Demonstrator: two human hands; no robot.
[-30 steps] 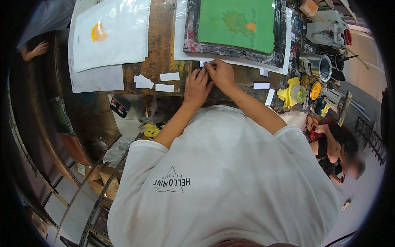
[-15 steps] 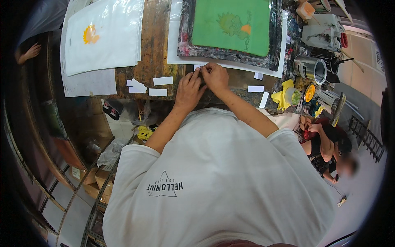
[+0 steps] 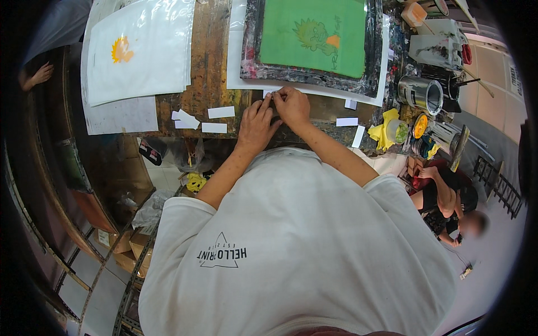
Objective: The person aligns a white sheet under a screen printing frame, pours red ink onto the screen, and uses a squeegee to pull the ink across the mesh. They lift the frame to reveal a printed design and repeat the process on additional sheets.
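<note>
The card [image 3: 268,93] lay at the near edge of the screen [image 3: 314,39], left of its middle, just beside the paper [image 3: 236,61] under the frame. Your left hand [image 3: 256,124] met it with fingers held close together and thumb apart; your right hand [image 3: 292,106] was narrowed to a pinch beside it. Whether either gripped the card, I couldn't tell, since your fingers hid part of it. You seemed to be setting or pressing that card in place, and the next move called for steady fingertips without nudging the paper.

Loose cards [image 3: 221,112] lay nearer you than the screen, off its left side, and more cards [image 3: 347,121] near its right corner, where a sweeping forearm could have shifted them. Right of the screen, a cloth [image 3: 381,131], a cup [image 3: 397,131] and a tin [image 3: 420,95] crowded the table [image 3: 210,67]; printed sheets [image 3: 151,61] lay well to its left.
</note>
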